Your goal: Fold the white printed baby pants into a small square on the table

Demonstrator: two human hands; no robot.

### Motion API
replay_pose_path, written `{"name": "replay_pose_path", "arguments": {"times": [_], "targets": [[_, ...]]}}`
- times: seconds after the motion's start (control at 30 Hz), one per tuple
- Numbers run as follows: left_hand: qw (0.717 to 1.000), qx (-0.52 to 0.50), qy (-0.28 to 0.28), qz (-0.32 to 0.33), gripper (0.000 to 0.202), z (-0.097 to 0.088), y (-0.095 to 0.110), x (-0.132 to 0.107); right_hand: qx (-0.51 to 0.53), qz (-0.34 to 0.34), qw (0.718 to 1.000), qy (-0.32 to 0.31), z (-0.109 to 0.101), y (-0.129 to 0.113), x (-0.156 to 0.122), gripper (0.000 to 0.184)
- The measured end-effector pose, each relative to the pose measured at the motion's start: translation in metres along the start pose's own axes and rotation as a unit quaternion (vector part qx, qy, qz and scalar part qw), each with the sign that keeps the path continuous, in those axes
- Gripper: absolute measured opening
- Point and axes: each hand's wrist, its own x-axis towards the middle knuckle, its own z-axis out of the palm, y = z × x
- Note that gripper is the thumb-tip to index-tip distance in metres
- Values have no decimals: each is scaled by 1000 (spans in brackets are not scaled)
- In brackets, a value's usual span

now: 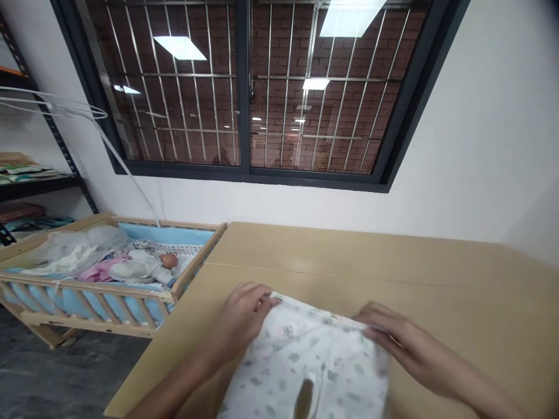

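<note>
Basically, left hand (248, 317) and right hand (395, 334) each pinch the printed white cloth (301, 352) near a top corner over the table (445, 265); uneven pull might skew it.

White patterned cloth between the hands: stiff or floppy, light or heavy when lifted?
Probably floppy: the patterned cloth shows soft creases below its upper edge. Likely light for its size, as the left hand and right hand seem only to pinch that edge.

White reflections (180, 48) glare on the window (243, 93), and the cloth (301, 355) looks slightly blurred.
</note>
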Motion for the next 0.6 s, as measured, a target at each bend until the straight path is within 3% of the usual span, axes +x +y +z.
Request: {"name": "replay_pose_path", "arguments": {"times": [0.07, 0.2, 0.33, 0.47, 0.6], "targets": [[998, 37, -48, -13, 30, 4, -30, 22, -2, -10, 1000, -1, 7, 18, 41, 34], [988, 104, -85, -78, 30, 30, -93, 68, 2, -21, 999, 40, 39, 87, 124, 29], [975, 151, -79, -143, 28, 59, -141, 108, 74, 65, 987, 127, 71, 148, 200, 20], [959, 188, -74, -198, 29, 82, -171, 143, 92, 113, 975, 168, 83, 182, 258, 7], [946, 208, -83, -234, 32, 101, -184, 165, 99, 134, 964, 209, 90, 206, 290, 9]]}}
